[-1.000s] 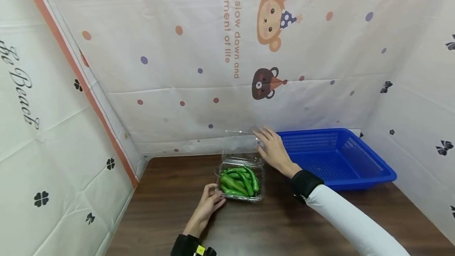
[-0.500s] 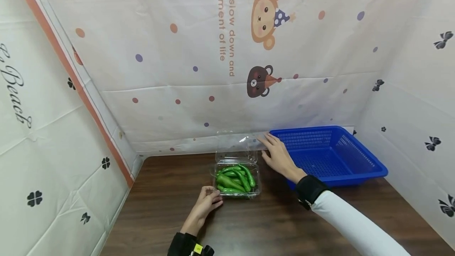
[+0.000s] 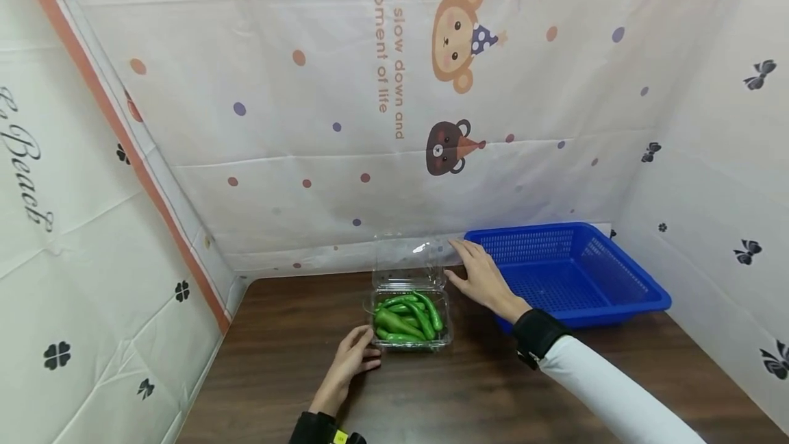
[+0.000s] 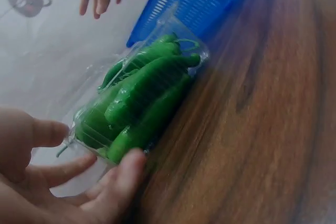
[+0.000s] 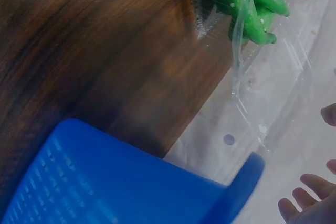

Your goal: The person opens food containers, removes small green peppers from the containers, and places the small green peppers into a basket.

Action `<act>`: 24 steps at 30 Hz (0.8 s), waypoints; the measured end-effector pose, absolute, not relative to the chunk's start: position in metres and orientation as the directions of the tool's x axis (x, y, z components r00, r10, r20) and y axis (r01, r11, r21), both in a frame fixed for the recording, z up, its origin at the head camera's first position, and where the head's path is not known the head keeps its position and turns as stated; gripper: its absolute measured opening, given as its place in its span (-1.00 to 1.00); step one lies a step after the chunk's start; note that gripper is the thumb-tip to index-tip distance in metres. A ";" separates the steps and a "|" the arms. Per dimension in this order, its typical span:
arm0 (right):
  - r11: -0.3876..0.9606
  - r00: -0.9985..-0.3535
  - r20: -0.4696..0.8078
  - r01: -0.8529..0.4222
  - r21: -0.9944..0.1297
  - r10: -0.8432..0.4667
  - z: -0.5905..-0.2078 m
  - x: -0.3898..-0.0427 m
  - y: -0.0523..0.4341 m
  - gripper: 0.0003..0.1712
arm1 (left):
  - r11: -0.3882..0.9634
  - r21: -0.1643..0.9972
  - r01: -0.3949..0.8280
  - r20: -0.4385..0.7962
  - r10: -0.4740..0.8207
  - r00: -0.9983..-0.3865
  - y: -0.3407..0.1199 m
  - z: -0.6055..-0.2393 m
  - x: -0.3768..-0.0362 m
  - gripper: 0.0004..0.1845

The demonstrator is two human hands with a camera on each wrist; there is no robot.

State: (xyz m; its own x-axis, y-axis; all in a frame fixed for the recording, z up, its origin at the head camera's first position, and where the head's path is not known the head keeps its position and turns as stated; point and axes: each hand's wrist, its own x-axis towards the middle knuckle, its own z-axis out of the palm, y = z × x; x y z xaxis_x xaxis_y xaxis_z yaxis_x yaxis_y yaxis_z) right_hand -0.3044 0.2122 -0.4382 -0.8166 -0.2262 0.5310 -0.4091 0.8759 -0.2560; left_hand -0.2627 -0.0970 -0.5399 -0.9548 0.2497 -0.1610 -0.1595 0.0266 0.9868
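**Clear box of green peppers, lid open**

Box [image 3: 409, 317] is sitting on the table [image 3: 468, 389], between both hands. Left hand [image 3: 353, 360], fingers relaxed, is touching its near-left corner. Right hand [image 3: 483, 278], fingers straight, is resting beside the raised lid [image 3: 409, 259]. Blue basket [image 3: 570, 273] is lying just beyond the right hand.

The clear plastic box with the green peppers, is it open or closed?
Open. The clear box has its lid standing up behind the green peppers, which lie uncovered.
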 end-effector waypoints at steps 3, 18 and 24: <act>0.876 -0.818 0.527 -0.410 -0.252 -0.231 -0.436 -0.304 0.209 -0.23 | -0.072 0.976 -0.206 -0.179 0.282 -0.943 -0.098 -0.541 -0.265 -0.45; 0.816 -0.784 0.535 -0.511 -0.270 -0.314 -0.439 -0.288 0.181 -0.33 | -0.234 0.923 -0.305 -0.221 0.325 -0.920 -0.100 -0.533 -0.266 -0.76; 0.827 -0.823 0.475 -0.481 -0.289 -0.312 -0.441 -0.283 0.169 -0.38 | -0.285 0.904 -0.319 -0.225 0.317 -0.921 -0.099 -0.533 -0.261 -0.85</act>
State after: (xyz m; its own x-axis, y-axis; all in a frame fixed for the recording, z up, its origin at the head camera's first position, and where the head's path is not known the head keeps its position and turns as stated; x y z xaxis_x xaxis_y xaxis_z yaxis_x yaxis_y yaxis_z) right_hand -0.2826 0.1687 -0.4408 -0.8225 -0.3124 0.4752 -0.4814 0.8274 -0.2893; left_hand -0.2611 -0.0989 -0.5333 -0.9215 0.3169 -0.2248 -0.3185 -0.2849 0.9041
